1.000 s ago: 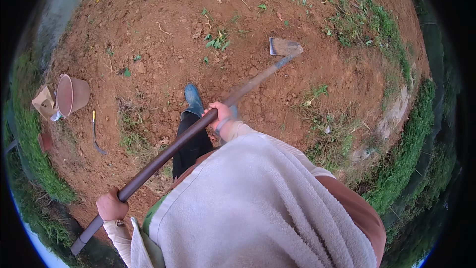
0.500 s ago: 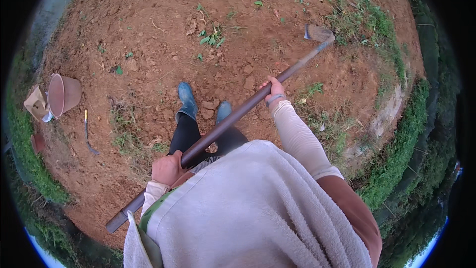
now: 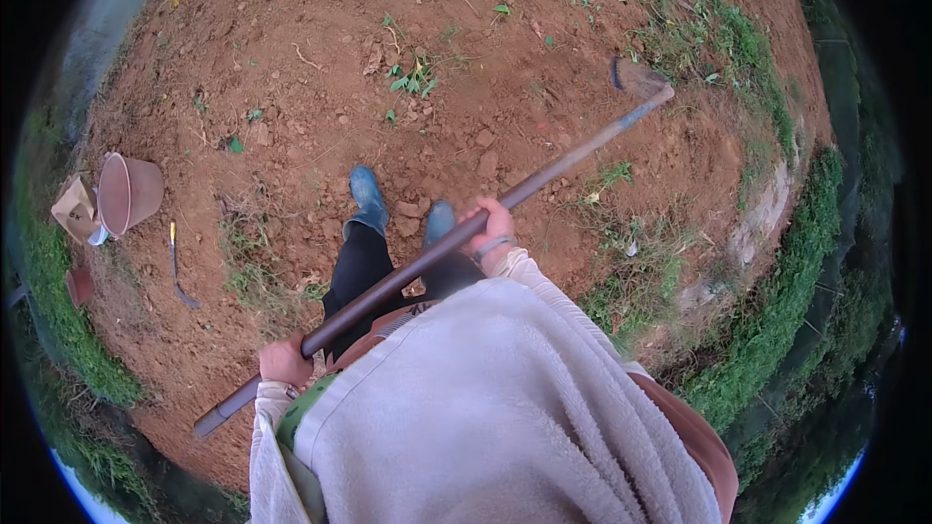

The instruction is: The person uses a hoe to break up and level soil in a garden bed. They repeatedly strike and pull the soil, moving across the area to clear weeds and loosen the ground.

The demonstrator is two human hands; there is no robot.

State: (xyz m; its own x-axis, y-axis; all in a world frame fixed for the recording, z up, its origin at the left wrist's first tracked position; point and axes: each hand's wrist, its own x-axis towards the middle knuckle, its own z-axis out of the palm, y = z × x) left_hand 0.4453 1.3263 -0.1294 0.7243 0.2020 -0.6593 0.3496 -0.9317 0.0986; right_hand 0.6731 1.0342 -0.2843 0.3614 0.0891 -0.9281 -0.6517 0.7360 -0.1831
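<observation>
A long-handled hoe [image 3: 398, 278] slants across my body from lower left to upper right. My left hand [image 3: 284, 362] is wrapped round the brown handle near its butt end. Higher up the shaft, beside my blue boots [image 3: 368, 199], my right hand [image 3: 489, 227] grips the handle. The hoe's blade [image 3: 643, 77] is at the far right, at or close to the reddish soil by a grass patch; whether it touches cannot be made out. Fingers of both hands are partly hidden by the handle.
Left on the soil lie a tipped reddish bucket [image 3: 129, 196], a paper bag [image 3: 75, 210] and a yellow-handled sickle [image 3: 178, 267]. Weeds [image 3: 416, 76] are scattered ahead. Grass [image 3: 743, 53] lines the right side, where the ground drops at a bank; water [image 3: 92, 34] shows at far left.
My right hand has slid down the handle toward my body. My left hand has shifted left and down. The blade end has moved slightly right and nearer.
</observation>
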